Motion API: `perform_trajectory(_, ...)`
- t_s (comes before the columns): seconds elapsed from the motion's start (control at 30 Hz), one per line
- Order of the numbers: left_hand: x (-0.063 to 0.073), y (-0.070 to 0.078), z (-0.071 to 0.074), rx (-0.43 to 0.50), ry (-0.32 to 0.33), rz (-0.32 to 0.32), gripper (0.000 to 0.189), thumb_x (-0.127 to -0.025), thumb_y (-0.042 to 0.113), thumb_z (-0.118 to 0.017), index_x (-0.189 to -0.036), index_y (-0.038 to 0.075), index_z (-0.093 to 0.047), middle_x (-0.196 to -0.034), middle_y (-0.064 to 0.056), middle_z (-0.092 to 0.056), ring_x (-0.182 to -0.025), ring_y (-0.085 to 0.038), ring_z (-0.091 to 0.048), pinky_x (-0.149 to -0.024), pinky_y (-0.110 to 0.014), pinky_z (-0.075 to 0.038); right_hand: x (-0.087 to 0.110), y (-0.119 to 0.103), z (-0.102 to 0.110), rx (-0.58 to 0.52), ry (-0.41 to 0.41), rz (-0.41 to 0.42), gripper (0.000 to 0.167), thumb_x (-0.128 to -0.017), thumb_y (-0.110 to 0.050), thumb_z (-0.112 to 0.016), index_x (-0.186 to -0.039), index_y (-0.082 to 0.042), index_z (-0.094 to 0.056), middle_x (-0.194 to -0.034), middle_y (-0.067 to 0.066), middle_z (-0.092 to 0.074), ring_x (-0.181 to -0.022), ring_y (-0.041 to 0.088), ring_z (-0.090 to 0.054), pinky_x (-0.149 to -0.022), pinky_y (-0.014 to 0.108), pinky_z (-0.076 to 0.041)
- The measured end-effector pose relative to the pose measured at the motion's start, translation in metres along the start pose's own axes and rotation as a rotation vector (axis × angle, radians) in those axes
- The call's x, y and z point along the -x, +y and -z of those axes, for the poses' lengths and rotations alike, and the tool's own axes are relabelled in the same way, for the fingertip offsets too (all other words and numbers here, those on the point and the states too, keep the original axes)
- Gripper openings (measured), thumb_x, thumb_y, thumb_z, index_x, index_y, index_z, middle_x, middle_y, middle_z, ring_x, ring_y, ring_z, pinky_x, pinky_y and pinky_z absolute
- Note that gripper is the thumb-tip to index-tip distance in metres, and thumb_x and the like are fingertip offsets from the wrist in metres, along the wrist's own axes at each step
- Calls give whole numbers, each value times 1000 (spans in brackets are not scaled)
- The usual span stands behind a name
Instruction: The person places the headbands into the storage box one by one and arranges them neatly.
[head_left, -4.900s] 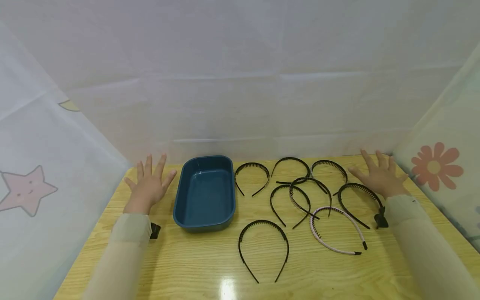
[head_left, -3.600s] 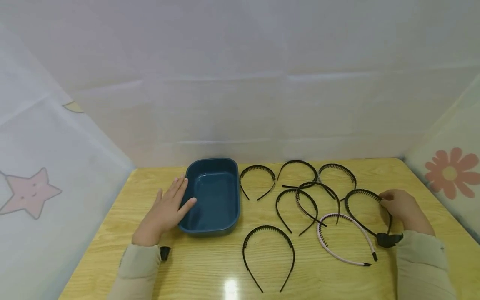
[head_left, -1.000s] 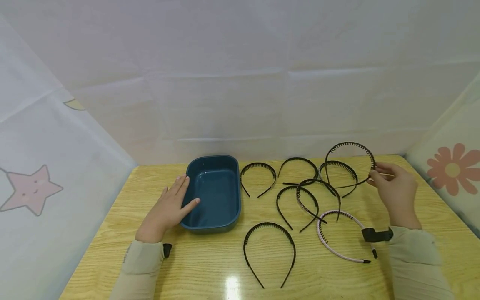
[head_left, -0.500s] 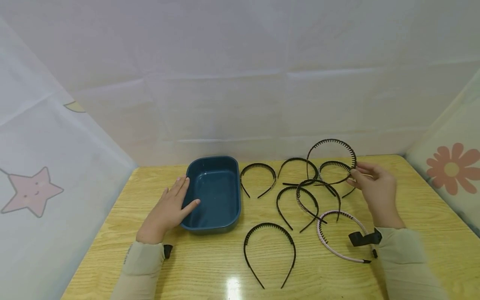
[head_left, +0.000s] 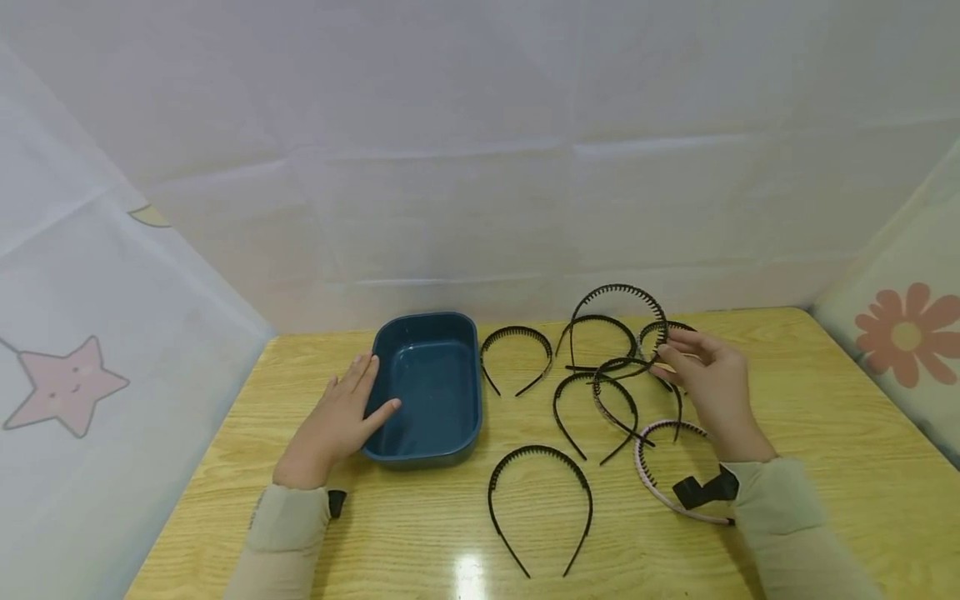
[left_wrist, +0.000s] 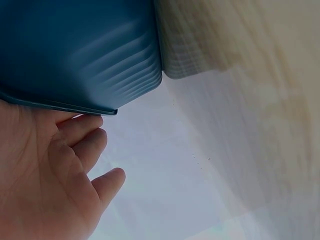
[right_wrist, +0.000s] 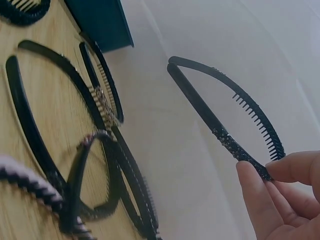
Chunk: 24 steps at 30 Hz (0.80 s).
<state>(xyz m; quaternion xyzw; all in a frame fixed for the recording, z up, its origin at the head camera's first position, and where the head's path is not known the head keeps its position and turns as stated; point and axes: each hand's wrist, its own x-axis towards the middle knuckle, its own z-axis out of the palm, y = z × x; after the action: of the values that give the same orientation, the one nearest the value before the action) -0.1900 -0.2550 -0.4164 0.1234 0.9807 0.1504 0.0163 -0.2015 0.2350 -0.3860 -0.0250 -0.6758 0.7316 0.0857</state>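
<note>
My right hand (head_left: 708, 383) pinches a black toothed headband (right_wrist: 235, 146) between thumb and fingers, lifted above the others. In the right wrist view glittery specks show along its band. On the left, my left hand (head_left: 333, 421) rests with fingers straight on the near-left rim of a deep blue tray (head_left: 427, 454). From the left wrist view, the fingers (left_wrist: 82, 130) lie against the outside of the tray's rim. Under and around the raised headband, several black headbands lie on the table, some overlapping. A pink headband (head_left: 647, 475) lies partly hidden under my right wrist.
Close to the tray's right side lies a black headband (head_left: 516, 331). Another black headband (head_left: 491, 492) sits apart near the front of the wooden table (head_left: 390, 542). A pale cloth (head_left: 450, 167) hangs behind the table's back edge and along both sides.
My right hand took up the headband from the right side of the table, raised it and carried it left over the others. My left hand moved onto the tray's rim and stays there.
</note>
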Motion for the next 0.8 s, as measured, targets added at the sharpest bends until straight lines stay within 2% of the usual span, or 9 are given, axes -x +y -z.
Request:
perform_trajectory(0.17, 0, -1, -1, 7, 10, -7, 87, -104, 52, -50, -161, -3, -13, -168, -22, -8, -155, -39, -7, -120, -65, -7, 0, 1, -12, -21, -53, -14, 39, -95, -7, -72, -129, 6, -59, -114, 9, -60, -95, 13, -71, -84, 32, -59)
perform_trajectory(0.4, 0, -1, -2, 10, 9, -6, 86, -105, 50, -50, -161, -3, -13, -168, -22, -7, -155, -39, -7, -121, -65, -6, -1, 2, -31, 2, -107, -10, 47, -97, -7, -70, -136, 13, -52, -117, 11, -58, -97, 15, -70, -86, 35, -58)
perform_trajectory(0.6, 0, 0, -2, 3, 5, -11, 84, -106, 49, -49, -161, -3, -14, -168, -21, -8, -155, -39, -8, -121, -65, -7, -2, 0, -46, 49, -141, -8, 49, -99, -9, -67, -139, 12, -51, -120, 16, -56, -98, 17, -70, -87, 34, -58)
perform_trajectory(0.8, 0, 0, 0, 6, 15, -15, 79, -107, 47, -46, -161, -4, -16, -168, -22, -8, -154, -40, -8, -120, -65, -8, -2, -6, -67, 19, -171, -24, 46, -100, -7, -65, -141, 9, -51, -120, 14, -57, -97, 16, -70, -88, 34, -59)
